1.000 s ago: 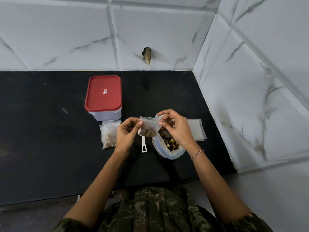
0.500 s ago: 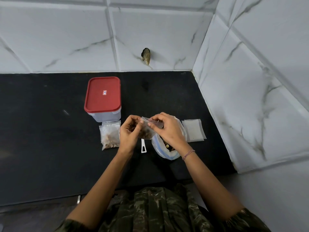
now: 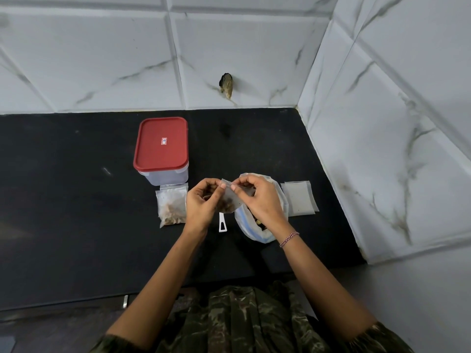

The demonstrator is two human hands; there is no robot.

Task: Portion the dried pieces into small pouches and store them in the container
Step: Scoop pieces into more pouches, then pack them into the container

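Observation:
My left hand (image 3: 202,203) and my right hand (image 3: 258,200) both pinch the top edge of a small clear pouch (image 3: 230,200) holding brown dried pieces, just above the black counter. Under my right hand lies the large white bag (image 3: 254,230) of dried pieces, mostly hidden. A filled small pouch (image 3: 171,206) lies flat left of my left hand. Behind it stands the clear container with its red lid (image 3: 161,143) on. A stack of unfilled pouches (image 3: 299,198) lies to the right of the bag.
A white scoop handle (image 3: 222,224) pokes out below my hands. The black counter (image 3: 63,200) ends at marble-tiled walls behind and on the right. A dark lump (image 3: 226,85) sticks to the back wall.
My right hand left the big bag's mouth and joined my left at the small pouch's top edge; both hands now pinch along it, and the pouch has dropped slightly.

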